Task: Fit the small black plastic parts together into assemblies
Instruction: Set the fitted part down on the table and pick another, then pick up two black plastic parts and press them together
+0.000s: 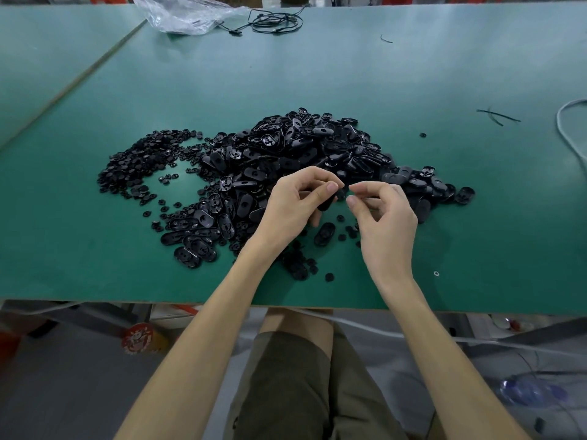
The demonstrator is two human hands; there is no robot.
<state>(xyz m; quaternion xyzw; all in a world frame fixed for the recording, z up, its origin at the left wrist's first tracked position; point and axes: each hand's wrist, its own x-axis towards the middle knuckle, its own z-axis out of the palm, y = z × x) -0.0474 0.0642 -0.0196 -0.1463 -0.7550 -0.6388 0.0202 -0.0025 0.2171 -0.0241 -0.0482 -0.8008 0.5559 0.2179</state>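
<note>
L hand (pixel 298 203) curled round oval shell (pixel 327 203), prob steadying it for insert; R hand (pixel 386 214) thumb+index near-pinched by tiny dark bit (pixel 341 194), gripped or not can't tell; parts heap (pixel 301 144) sits close for quick grabs

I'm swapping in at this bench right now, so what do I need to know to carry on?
The left hand grips a black oval part above the green table.
The right hand is close beside it, thumb and forefinger nearly pinched; whether it holds anything is unclear.
The heap of oval parts lies mid-table, with small round pieces to its left and loose round pieces near the front edge.
Done: no finished stack can be told apart.
Left: most of the heap, seemingly.
</note>
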